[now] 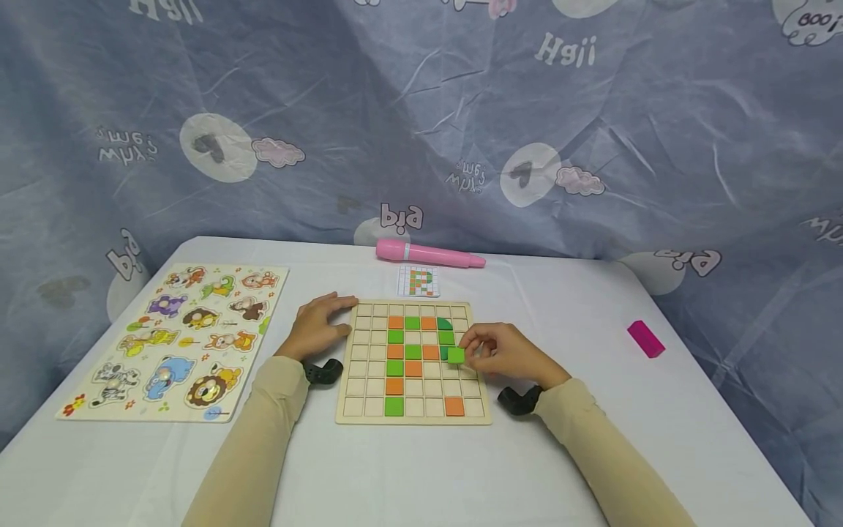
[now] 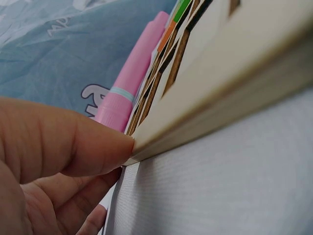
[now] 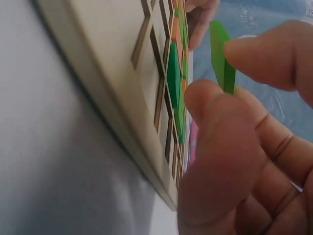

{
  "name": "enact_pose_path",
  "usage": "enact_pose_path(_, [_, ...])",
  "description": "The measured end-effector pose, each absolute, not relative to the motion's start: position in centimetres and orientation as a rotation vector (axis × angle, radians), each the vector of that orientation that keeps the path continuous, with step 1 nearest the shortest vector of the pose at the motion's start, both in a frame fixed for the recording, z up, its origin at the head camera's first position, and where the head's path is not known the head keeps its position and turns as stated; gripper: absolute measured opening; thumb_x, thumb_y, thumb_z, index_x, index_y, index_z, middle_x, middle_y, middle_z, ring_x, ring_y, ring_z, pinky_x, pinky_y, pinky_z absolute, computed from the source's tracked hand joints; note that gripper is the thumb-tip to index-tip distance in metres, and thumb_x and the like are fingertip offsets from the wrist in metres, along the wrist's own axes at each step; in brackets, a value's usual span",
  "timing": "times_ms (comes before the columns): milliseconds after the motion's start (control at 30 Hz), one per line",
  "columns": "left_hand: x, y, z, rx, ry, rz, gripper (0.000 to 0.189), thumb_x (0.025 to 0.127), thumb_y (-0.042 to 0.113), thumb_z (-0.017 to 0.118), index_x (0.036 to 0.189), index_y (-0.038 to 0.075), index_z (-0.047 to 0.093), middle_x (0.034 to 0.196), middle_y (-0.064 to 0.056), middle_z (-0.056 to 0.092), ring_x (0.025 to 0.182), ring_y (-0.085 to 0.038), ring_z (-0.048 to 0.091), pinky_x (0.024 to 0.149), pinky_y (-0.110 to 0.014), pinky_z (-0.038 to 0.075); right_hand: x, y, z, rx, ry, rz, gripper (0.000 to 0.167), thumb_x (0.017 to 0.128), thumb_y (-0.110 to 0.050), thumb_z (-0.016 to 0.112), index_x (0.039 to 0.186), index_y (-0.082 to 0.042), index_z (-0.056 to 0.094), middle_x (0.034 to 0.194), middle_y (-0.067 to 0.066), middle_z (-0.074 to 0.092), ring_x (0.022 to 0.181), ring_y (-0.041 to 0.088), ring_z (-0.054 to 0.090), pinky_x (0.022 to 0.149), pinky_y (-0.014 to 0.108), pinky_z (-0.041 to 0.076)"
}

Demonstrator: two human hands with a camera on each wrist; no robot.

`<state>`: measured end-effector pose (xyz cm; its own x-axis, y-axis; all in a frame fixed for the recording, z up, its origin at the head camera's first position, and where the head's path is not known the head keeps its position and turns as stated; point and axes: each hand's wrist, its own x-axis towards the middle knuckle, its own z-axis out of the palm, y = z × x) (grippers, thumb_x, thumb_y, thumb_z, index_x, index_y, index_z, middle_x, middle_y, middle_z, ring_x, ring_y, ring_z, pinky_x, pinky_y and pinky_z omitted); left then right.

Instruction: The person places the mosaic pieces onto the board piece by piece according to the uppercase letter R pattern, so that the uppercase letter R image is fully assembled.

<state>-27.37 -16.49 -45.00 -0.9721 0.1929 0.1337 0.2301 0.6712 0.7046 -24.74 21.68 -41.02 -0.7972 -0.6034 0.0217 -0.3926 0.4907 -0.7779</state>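
A wooden grid board (image 1: 347, 410) lies flat on the table, with orange and green square tiles and dark green curved pieces set in its cells. My left hand (image 1: 315, 327) rests at the board's upper left, fingers and thumb touching its left edge; in the left wrist view the thumb (image 2: 93, 147) lies against that edge. Between thumb and fingertips my right hand (image 1: 506, 351) pinches a light green square tile (image 1: 456, 356), held above the board's right side. The right wrist view shows this tile (image 3: 221, 56) raised clear of the board, tilted on edge.
A small pattern card (image 1: 418, 281) lies behind the board, and a pink pen-shaped stick (image 1: 428, 254) behind that. On the left is an animal knob puzzle (image 1: 165, 344). A magenta block (image 1: 646, 339) sits at the right. Patterned cloth (image 1: 421, 110) hangs behind the table.
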Motion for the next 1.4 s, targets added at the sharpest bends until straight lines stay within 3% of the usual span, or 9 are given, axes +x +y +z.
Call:
enact_pose_path(233, [-27.5,-16.4,-45.0,-0.346,-2.843,-1.195,0.057,0.092,0.011,0.068,0.149,0.003,0.064,0.158,-0.015,0.059,0.159,-0.04,0.035,0.131,-0.06,0.015,-24.2,20.9,-40.9,-0.929,2.446,-1.163,0.015,0.091,-0.003,0.079,0.105,-0.001,0.073,0.089,-0.002,0.072,0.066,0.01,0.057,0.062,0.023,0.05])
enact_pose_path(567, [-27.6,-16.5,-45.1,-0.338,-2.852,-1.184,0.058,0.092,0.012,0.068,0.15,0.003,0.064,0.158,-0.014,0.058,0.159,-0.039,0.035,0.131,-0.06,0.015,-23.3,19.7,-40.6,-1.028,2.368,-1.097,0.02,0.085,0.003,0.075,0.104,0.0,0.074,0.082,-0.008,0.066,0.063,0.004,0.052,0.058,0.02,0.047])
enact_pose_path(767, [-27.6,-16.6,-45.1,-0.341,-2.848,-1.196,0.058,0.092,0.012,0.069,0.15,0.003,0.064,0.158,-0.014,0.058,0.159,-0.039,0.035,0.131,-0.06,0.014,-22.9,19.1,-40.7,-1.034,2.334,-1.055,0.016,0.087,0.001,0.078,0.103,-0.003,0.075,0.079,-0.01,0.066,0.057,0.002,0.051,0.054,0.018,0.046])
enact_pose_path(1400, [-27.7,-16.7,-45.3,-0.347,-2.842,-1.191,0.058,0.092,0.012,0.069,0.149,0.004,0.064,0.158,-0.014,0.058,0.158,-0.04,0.036,0.131,-0.06,0.014,-22.1,17.8,-41.0,-1.044,2.435,-0.978,0.017,0.087,-0.001,0.082,0.101,-0.007,0.074,0.075,-0.014,0.062,0.062,0.0,0.053,0.059,0.019,0.048])
